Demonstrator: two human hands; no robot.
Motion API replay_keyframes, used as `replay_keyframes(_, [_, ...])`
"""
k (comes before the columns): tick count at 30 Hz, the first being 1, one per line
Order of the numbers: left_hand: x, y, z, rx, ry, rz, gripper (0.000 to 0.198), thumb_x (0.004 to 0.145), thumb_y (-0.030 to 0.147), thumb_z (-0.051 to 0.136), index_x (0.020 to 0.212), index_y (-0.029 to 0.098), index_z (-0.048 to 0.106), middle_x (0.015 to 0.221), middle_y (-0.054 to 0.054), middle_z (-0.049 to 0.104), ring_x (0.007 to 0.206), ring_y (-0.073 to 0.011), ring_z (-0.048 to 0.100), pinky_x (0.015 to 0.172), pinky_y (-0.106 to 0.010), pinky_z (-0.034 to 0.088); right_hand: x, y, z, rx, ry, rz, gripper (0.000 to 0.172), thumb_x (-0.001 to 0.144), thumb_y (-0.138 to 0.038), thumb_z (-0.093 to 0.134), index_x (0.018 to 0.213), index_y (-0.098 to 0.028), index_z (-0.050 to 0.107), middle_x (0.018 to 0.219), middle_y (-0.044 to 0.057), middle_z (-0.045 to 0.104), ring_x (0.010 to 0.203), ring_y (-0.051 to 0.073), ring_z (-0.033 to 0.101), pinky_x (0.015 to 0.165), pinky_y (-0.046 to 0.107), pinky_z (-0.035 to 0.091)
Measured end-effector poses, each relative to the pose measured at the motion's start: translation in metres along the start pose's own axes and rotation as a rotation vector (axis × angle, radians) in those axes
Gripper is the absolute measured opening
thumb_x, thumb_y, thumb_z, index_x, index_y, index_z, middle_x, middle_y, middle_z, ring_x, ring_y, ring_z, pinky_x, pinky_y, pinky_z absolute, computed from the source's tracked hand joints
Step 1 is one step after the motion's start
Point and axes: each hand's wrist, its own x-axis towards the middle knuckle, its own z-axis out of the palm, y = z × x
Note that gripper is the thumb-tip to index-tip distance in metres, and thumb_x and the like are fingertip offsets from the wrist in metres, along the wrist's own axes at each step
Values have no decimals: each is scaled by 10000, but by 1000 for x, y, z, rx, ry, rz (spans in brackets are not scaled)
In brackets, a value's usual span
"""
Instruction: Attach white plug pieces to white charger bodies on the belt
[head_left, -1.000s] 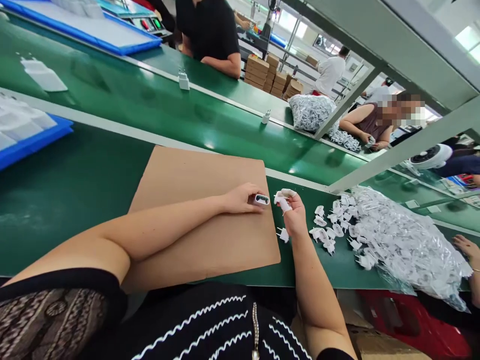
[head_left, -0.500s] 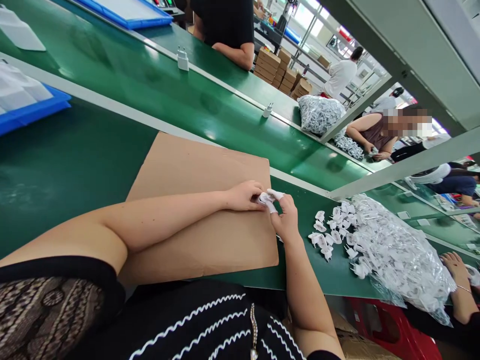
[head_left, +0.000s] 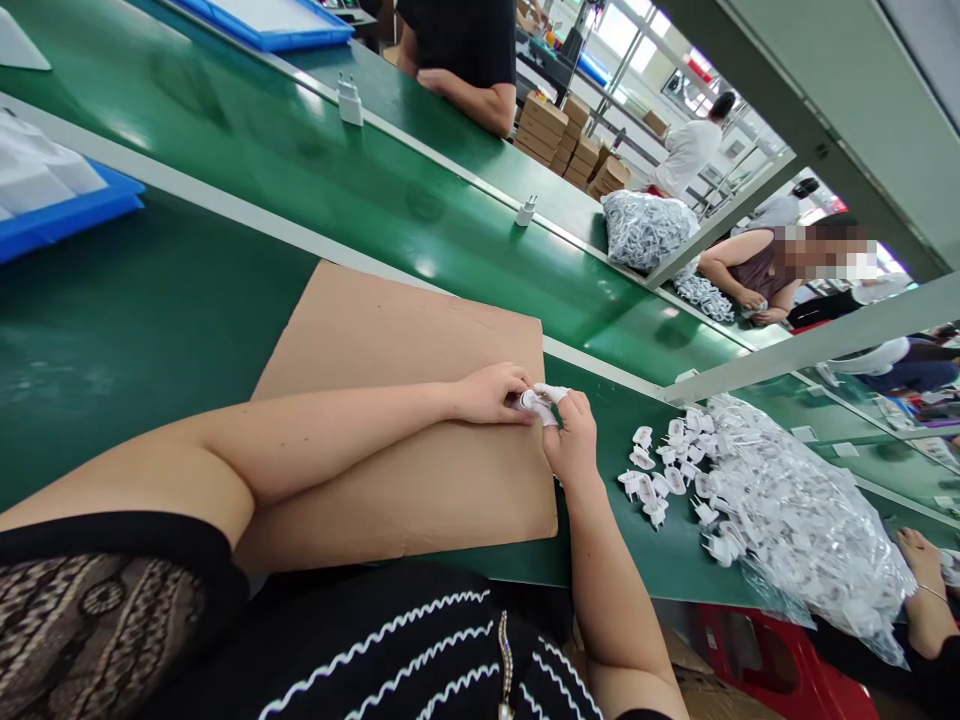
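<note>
My left hand (head_left: 491, 393) and my right hand (head_left: 574, 435) meet over the right edge of a brown cardboard sheet (head_left: 420, 480). Between their fingertips is a small white plastic plug part (head_left: 528, 399), mostly covered by the fingers. The left fingers are closed on its left side. White finger cots cover my right thumb and index finger, which pinch it from the right. Loose white plug parts (head_left: 651, 485), some with pins showing, lie on the green table to the right of my right hand.
A clear bag of white plug parts (head_left: 810, 520) lies at the right, near another person's hand (head_left: 921, 565). Beyond a pale rail, a green conveyor belt (head_left: 420, 210) carries white plug adapters (head_left: 349, 102). A blue tray (head_left: 75, 215) sits at left; a metal post (head_left: 750, 355) slants at right.
The white adapters on the belt have moved a little to the left, and so has a white piece at the upper left. Both my hands keep nearly the same hold on the plug part.
</note>
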Motion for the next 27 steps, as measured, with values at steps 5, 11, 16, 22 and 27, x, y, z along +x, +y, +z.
replay_keyframes(5, [0, 1, 0, 12, 9, -8, 294, 881, 493, 747, 902, 202, 776, 1047, -92, 709, 979, -250, 647, 908, -380, 504, 3, 1, 3, -92, -54, 12, 390, 861, -53, 514, 1107, -260, 734, 936, 78, 689, 968, 285, 601, 1042, 476, 498])
replay_keyframes(11, [-1, 1, 1, 20, 15, -13, 286, 877, 491, 751, 934, 213, 783, 1075, -88, 719, 997, -255, 650, 940, -395, 492, 9, 1, 3, -206, -53, 10, 305, 735, -25, 531, 861, -266, 671, 779, 31, 610, 852, 251, 588, 1112, 456, 442])
replay_keyframes(16, [-1, 0, 3, 21, 30, -32, 283, 855, 486, 774, 902, 206, 776, 1064, -88, 721, 997, -262, 653, 941, -401, 498, 5, -1, 11, -230, 32, 92, 201, 701, -71, 548, 751, -259, 597, 732, 20, 583, 764, 232, 566, 968, 403, 491])
replay_keyframes(22, [-3, 0, 5, 68, 40, -34, 294, 863, 485, 757, 927, 198, 770, 1089, -100, 719, 1001, -271, 648, 944, -413, 499, -3, -8, 21, -245, 92, 147, 230, 725, -68, 546, 816, -256, 642, 791, 28, 638, 825, 238, 600, 1051, 414, 446])
replay_keyframes(27, [-3, 2, 5, 59, 52, -52, 375, 857, 576, 728, 909, 206, 766, 1055, -97, 712, 993, -273, 637, 945, -422, 503, -5, -13, 24, -277, 90, 217, 255, 755, -64, 558, 882, -247, 683, 850, 37, 686, 867, 237, 629, 1095, 419, 412])
